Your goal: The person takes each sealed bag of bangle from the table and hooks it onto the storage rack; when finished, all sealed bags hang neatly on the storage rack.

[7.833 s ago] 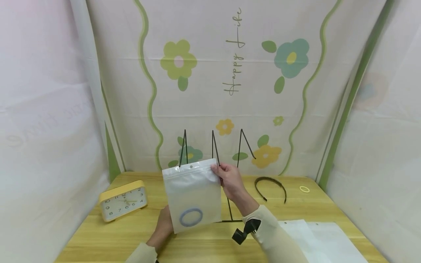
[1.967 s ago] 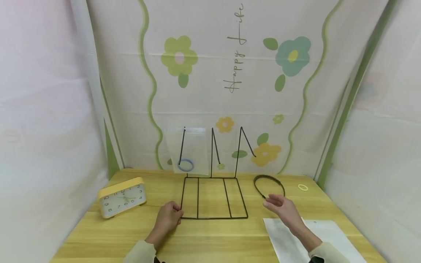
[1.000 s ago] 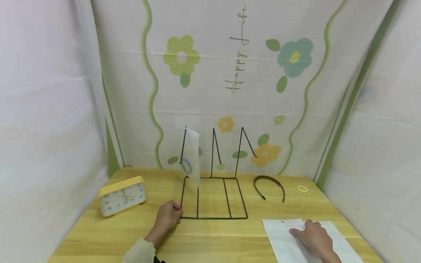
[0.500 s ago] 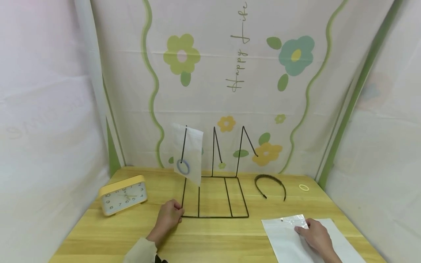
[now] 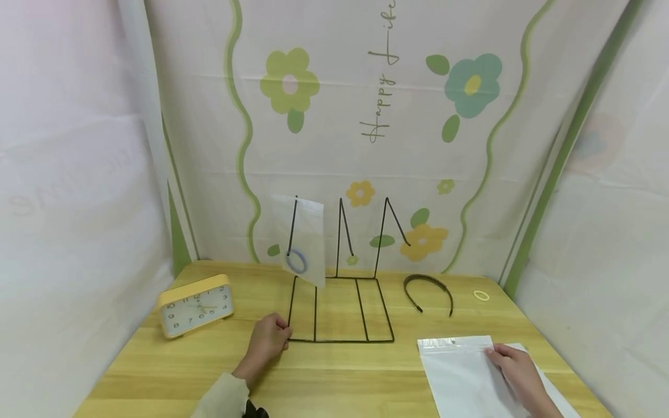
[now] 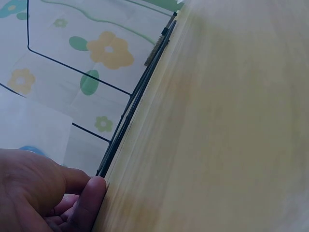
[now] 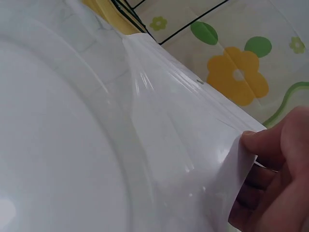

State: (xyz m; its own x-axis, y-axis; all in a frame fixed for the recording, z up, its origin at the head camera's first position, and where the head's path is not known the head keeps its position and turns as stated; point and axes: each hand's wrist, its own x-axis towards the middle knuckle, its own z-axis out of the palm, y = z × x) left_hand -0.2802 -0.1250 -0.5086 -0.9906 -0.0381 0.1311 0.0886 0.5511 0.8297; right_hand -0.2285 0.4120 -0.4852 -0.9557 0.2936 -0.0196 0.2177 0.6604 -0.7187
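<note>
My left hand pinches the front left corner of a black wire display rack; thumb and finger also meet on its wire in the left wrist view. From the rack's left prong hangs a translucent white zip bag, turned at an angle, with a blue ring in its lower part. At the right, my right hand pinches the edge of another white zip bag near its top corner. That bag's sheet is creased and partly lifted in the right wrist view. Another white bag lies beneath it.
A yellow-framed clock stands on the wooden table at the left. A dark headband and a pale yellow ring lie at the back right. A flowered curtain closes off the back.
The bag with the blue ring went from my hands to the left prong, where it has swung round. My right hand moved to the bags at the right and raised the top one slightly.
</note>
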